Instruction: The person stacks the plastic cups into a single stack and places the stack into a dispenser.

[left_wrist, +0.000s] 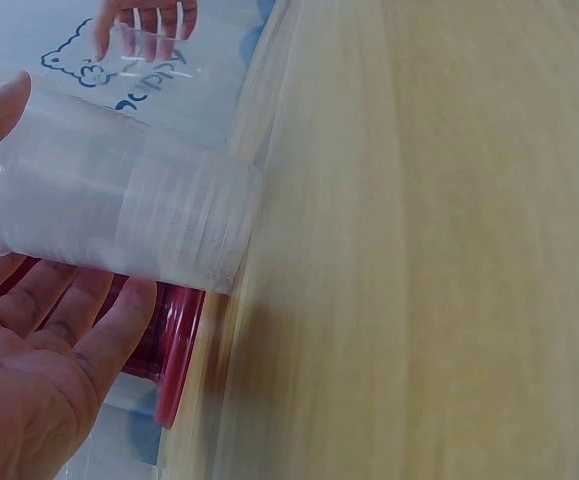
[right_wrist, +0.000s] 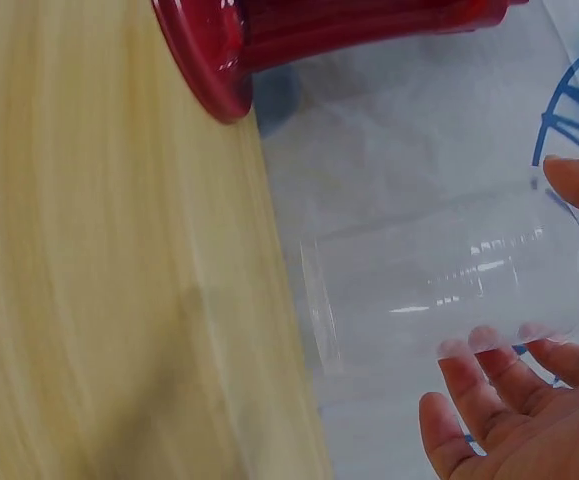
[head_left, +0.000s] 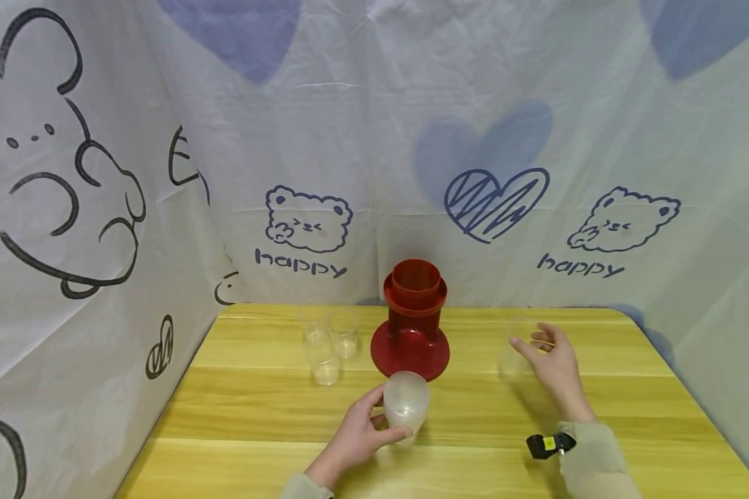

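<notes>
My left hand (head_left: 357, 435) grips a stack of clear plastic cups (head_left: 406, 402) near the front middle of the table. In the left wrist view the nested rims of this stack (left_wrist: 119, 190) show as close rings, the thumb on one side and the fingers on the other. Over to the right, my right hand (head_left: 558, 371) holds a single clear plastic cup (right_wrist: 419, 285) between thumb and fingertips. That cup is see-through and faint in the head view. Between and behind the hands stands a red plastic holder (head_left: 414, 326) with a round base and an upright tube.
Several clear plastic cups (head_left: 326, 367) stand close together on the wooden table (head_left: 256, 416), left of the red holder. A white printed cloth (head_left: 381, 138) hangs behind the table and along its sides. A black band device (head_left: 546, 445) sits at my right wrist.
</notes>
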### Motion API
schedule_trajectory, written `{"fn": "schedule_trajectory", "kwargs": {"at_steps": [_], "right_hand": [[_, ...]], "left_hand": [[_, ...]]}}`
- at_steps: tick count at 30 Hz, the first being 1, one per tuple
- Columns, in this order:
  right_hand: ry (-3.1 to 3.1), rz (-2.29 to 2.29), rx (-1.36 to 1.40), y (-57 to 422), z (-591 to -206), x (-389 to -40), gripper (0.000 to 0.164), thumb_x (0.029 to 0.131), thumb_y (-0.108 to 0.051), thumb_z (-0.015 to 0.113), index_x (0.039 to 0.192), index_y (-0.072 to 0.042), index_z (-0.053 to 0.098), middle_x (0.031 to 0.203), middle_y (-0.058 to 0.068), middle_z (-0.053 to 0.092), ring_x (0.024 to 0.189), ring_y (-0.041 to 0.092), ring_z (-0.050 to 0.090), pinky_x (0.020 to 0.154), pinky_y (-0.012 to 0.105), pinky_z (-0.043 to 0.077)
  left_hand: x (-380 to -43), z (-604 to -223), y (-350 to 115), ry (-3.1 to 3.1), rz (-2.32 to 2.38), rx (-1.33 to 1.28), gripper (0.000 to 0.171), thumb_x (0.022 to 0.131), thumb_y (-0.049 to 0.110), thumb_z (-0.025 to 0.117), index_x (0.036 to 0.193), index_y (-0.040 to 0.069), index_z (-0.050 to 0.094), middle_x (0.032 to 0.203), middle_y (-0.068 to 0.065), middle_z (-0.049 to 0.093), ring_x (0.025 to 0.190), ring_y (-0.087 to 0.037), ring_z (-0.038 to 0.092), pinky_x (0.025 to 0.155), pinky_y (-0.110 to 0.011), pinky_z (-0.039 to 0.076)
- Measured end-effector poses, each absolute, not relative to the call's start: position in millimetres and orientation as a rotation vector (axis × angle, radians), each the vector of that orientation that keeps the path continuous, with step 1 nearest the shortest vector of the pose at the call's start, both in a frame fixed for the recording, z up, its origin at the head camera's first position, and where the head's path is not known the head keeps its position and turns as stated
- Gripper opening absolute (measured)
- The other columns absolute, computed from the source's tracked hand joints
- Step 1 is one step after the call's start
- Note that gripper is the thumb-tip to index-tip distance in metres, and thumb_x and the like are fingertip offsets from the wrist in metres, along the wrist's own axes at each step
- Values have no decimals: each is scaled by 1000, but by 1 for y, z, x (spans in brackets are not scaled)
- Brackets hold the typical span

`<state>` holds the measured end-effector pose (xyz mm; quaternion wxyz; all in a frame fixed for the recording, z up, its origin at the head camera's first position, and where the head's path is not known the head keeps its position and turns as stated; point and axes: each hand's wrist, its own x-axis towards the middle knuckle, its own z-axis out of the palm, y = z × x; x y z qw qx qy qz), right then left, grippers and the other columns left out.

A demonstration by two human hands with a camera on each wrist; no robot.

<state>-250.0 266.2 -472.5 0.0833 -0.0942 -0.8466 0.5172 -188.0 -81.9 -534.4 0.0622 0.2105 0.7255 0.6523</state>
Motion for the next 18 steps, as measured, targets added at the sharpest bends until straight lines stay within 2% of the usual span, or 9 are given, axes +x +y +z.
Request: {"fn": "schedule_trajectory", "kwargs": {"at_steps": [5, 9, 18], "right_hand": [[-2537, 1520, -249, 258, -463, -245, 90, 88, -49, 71, 151, -1, 29, 137, 23, 45, 127, 40, 39, 101, 53, 40], [-2527, 1504, -196, 250, -454, -240, 85, 89, -44, 71, 150, 0, 31, 135, 22, 47, 125, 37, 39, 98, 48, 41], [-2476, 1506, -43, 233, -434, -228, 76, 90, -39, 71, 147, -2, 37, 128, 16, 52, 113, 26, 49, 87, 20, 43]], "left_hand": [[-188, -534, -82, 2196, 1965, 639, 70, 79, 18, 85, 140, 13, 51, 119, -4, 58, 110, -23, 54, 93, -30, 53], [-188, -533, -82, 2203, 1958, 637, 70, 78, 19, 85, 140, 13, 51, 120, -4, 58, 110, -23, 54, 93, -30, 53], [-188, -533, -82, 2183, 1967, 634, 70, 79, 18, 85, 140, 14, 51, 120, -4, 57, 110, -24, 54, 93, -30, 53]]}}
